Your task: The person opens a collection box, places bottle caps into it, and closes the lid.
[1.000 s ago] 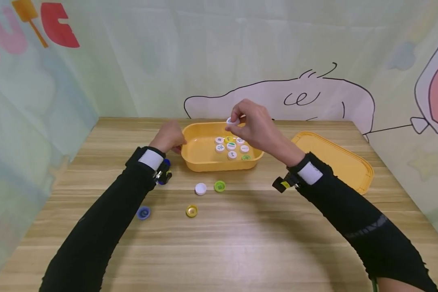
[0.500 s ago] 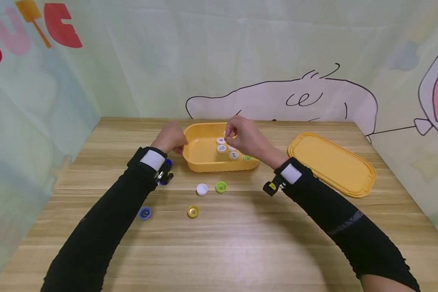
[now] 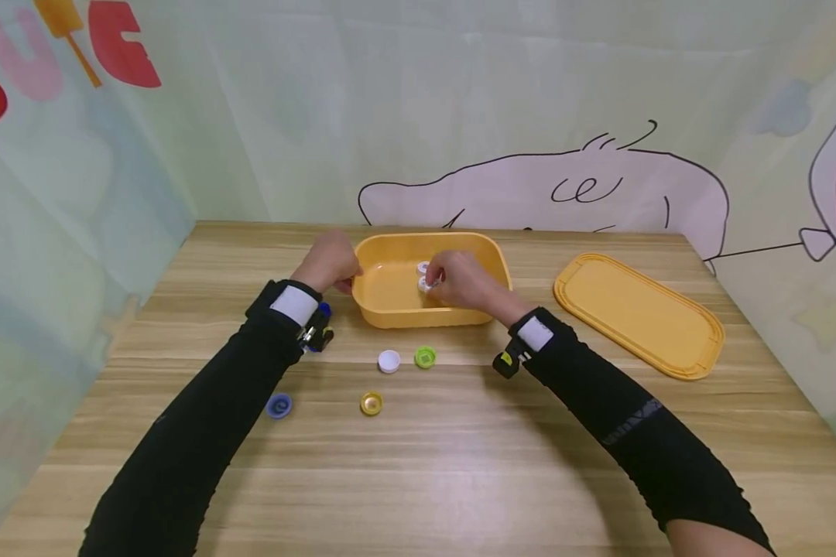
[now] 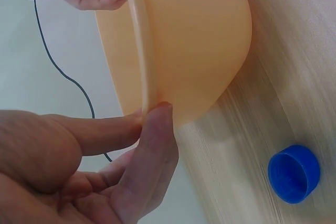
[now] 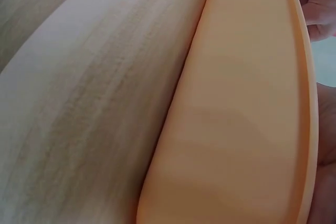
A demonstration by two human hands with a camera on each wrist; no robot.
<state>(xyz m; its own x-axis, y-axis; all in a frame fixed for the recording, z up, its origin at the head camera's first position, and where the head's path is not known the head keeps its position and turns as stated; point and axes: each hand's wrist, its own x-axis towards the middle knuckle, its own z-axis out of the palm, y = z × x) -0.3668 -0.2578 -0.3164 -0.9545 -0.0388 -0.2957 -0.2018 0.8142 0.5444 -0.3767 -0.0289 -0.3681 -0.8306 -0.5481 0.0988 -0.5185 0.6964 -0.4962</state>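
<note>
A yellow plastic box (image 3: 390, 317) stands on the wooden table. My left hand (image 3: 329, 261) grips its left rim, thumb on one side and fingers on the other, as the left wrist view shows (image 4: 126, 166). My right hand (image 3: 460, 278) reaches down inside the box, fingertips pinching a white bottle cap (image 3: 435, 284) low over the box floor. White caps (image 3: 423, 268) lie beside those fingertips; other caps in the box are hidden behind the hand. In the right wrist view the box wall (image 5: 236, 103) covers most of the right hand (image 5: 325, 129).
In front of the box lie a white cap (image 3: 388, 361), a green cap (image 3: 425, 357), a gold cap (image 3: 371, 403) and a blue cap (image 3: 279, 405). Another blue cap (image 4: 294, 174) sits by the left wrist. A yellow lid (image 3: 641, 317) lies at the right.
My right hand has come down and slightly left into the box with the white bottle cap. My left hand still holds the rim.
</note>
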